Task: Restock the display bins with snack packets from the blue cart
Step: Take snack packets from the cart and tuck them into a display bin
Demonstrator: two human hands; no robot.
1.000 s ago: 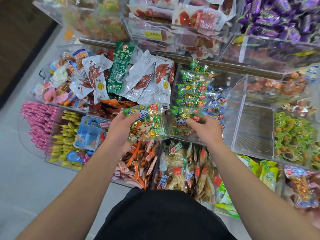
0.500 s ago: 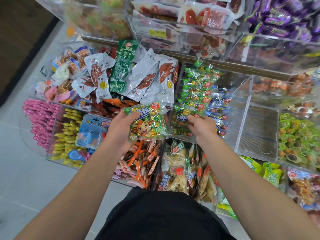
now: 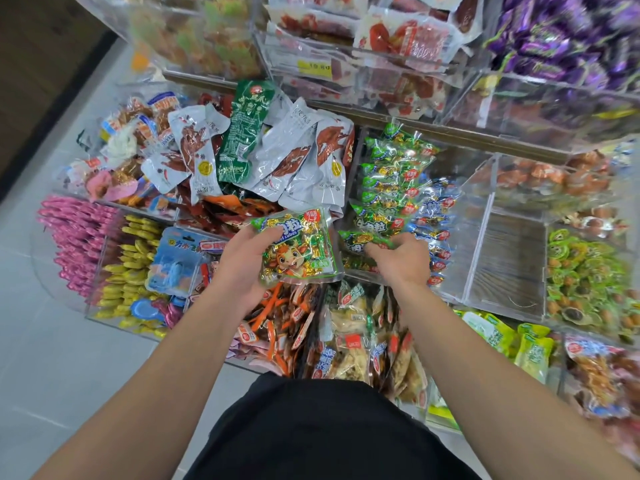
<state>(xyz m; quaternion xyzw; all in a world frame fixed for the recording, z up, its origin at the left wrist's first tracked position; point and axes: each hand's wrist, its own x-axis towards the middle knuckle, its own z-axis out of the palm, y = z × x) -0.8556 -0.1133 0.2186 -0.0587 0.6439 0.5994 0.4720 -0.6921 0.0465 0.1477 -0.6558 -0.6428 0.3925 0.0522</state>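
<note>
My left hand (image 3: 239,261) grips a stack of green snack packets (image 3: 299,251) with a cartoon ox on the front, held flat above the lower bins. My right hand (image 3: 401,259) pinches the near edge of another green packet (image 3: 363,239) lying at the front of a clear display bin (image 3: 356,271). Behind it in that bin, a row of the same green packets (image 3: 394,178) stands upright, with blue ones (image 3: 438,220) beside them. The blue cart is out of sight.
An acrylic bin (image 3: 509,258) right of my right hand shows its wooden floor. White and green pouches (image 3: 263,154) pile up in the bin to the left. Pink and yellow sweets (image 3: 104,258) fill the lower left bins, and upper shelves (image 3: 363,64) overhang the back.
My right hand has drawn back a little toward the bin's front and now pinches a green packet there. The left hand keeps hold of its stack, almost still.
</note>
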